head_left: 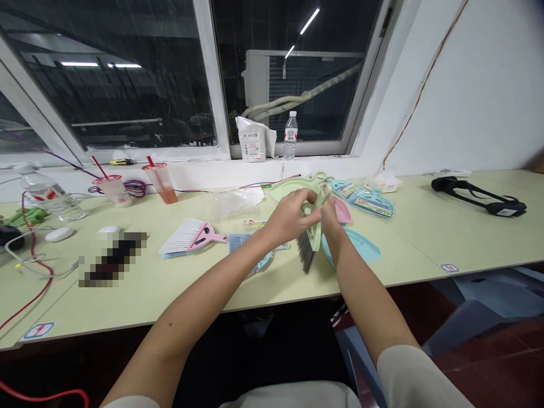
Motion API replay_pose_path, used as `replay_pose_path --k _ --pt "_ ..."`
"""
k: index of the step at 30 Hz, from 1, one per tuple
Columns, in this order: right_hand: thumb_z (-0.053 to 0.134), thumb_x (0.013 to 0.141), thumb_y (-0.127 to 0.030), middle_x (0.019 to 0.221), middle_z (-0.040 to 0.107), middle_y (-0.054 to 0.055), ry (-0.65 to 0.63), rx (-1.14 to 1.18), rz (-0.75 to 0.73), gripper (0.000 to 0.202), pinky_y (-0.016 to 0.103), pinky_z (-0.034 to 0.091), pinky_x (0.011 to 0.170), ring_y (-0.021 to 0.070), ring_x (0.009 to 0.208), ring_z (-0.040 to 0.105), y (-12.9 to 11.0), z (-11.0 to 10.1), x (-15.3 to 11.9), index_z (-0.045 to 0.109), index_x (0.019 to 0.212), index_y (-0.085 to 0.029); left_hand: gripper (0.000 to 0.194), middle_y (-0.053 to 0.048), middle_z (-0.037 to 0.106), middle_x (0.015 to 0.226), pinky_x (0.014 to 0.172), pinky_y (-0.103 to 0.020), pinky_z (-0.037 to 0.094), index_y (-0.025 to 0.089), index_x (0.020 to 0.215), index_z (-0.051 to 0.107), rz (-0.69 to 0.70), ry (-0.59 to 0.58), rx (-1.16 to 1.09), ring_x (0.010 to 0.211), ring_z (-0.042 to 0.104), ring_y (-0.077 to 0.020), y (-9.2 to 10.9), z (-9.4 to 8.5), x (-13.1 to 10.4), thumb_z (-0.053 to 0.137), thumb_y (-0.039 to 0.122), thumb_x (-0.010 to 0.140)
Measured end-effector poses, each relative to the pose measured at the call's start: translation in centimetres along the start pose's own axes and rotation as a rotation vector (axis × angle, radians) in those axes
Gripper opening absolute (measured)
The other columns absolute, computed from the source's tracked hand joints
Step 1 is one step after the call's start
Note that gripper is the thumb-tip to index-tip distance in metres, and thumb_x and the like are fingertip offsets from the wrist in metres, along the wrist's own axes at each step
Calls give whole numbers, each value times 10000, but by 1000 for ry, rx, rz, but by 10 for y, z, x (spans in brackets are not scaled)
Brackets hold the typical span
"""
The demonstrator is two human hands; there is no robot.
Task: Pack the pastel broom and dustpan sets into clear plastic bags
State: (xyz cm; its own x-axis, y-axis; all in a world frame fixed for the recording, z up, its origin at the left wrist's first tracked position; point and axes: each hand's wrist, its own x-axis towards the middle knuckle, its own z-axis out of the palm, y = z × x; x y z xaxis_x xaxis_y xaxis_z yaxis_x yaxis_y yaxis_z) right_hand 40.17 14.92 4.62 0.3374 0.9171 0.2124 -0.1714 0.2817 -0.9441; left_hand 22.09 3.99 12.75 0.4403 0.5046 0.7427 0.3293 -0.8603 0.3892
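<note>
A green brush (314,235) with dark grey bristles is held above the table, bristles pointing down. My left hand (293,218) is closed on the brush near its handle. My right hand (330,212) is at the brush's other side, partly hidden behind it, so its fingers cannot be made out. Behind the hands lies a green dustpan (289,186). A blue dustpan (361,246) and a pink dustpan (342,211) lie beside my right forearm. On the left is a pink brush (199,237) with white bristles, near a wrapped blue set (240,242).
Wrapped blue sets (372,203) lie at the back right, with a black headset (480,195) farther right. Two drink cups (161,184), a large bottle (53,195) and cables stand or lie left. A small bottle (290,136) is on the windowsill.
</note>
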Motion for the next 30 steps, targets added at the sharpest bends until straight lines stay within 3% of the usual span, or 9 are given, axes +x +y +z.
replay_pose_path --k 3,6,10,16,18,21,24,27,30 --pt "700 818 -353 791 677 1 33 100 12 260 260 517 681 169 791 663 -3 7 -5 642 1017 -197 64 -40 694 919 822 -319 485 216 913 587 -48 187 -13 860 636 -185 1 -17 15 627 261 893" --pt "754 787 -418 913 744 33 -176 186 47 335 312 555 790 221 937 704 -6 20 -17 674 1034 -207 90 -35 667 795 754 -326 471 209 822 589 -183 245 99 768 621 -190 -7 -36 27 635 266 874" --pt "775 761 -558 1049 762 48 -345 205 51 457 373 554 899 267 1083 696 -11 45 -45 703 1073 -231 140 -70 662 748 744 -363 459 201 754 605 -359 198 375 769 636 -244 -27 -51 26 650 287 855" --pt "644 818 -766 1052 760 66 -516 151 96 599 420 535 946 303 1167 661 -12 64 -74 722 1128 -260 170 -166 698 903 809 -409 478 165 910 694 -478 119 652 960 654 -343 -48 -45 13 644 325 881" --pt "711 793 -716 1030 759 56 -589 158 123 571 396 544 903 293 1111 678 -10 65 -78 721 1133 -259 204 -194 689 1032 840 -413 486 145 989 707 -473 96 714 1052 633 -357 -50 -41 11 623 300 888" --pt "849 715 -511 1001 761 37 -656 173 162 505 345 540 831 262 981 701 -8 65 -80 728 1122 -237 250 -213 647 1163 870 -419 491 123 1052 708 -461 60 769 1114 609 -363 -54 -37 9 598 282 894" --pt "870 667 -358 966 764 18 -630 200 178 463 316 527 796 232 894 700 -8 66 -82 738 1091 -226 271 -204 651 1138 908 -426 481 130 1078 696 -440 76 741 1116 604 -360 -63 -41 5 601 317 906" --pt "851 668 -329 964 765 18 -607 200 187 437 311 521 781 224 875 695 -8 66 -80 748 1080 -224 338 -179 685 1072 936 -426 464 133 1086 683 -442 107 568 1085 610 -344 -77 -55 -3 625 416 910" --pt "843 668 -335 1003 768 19 -588 168 162 444 319 519 811 235 932 691 -6 66 -78 756 1090 -229 345 -114 724 993 849 -370 474 151 1008 700 -500 -36 198 937 642 -273 -91 -72 -18 578 465 933"
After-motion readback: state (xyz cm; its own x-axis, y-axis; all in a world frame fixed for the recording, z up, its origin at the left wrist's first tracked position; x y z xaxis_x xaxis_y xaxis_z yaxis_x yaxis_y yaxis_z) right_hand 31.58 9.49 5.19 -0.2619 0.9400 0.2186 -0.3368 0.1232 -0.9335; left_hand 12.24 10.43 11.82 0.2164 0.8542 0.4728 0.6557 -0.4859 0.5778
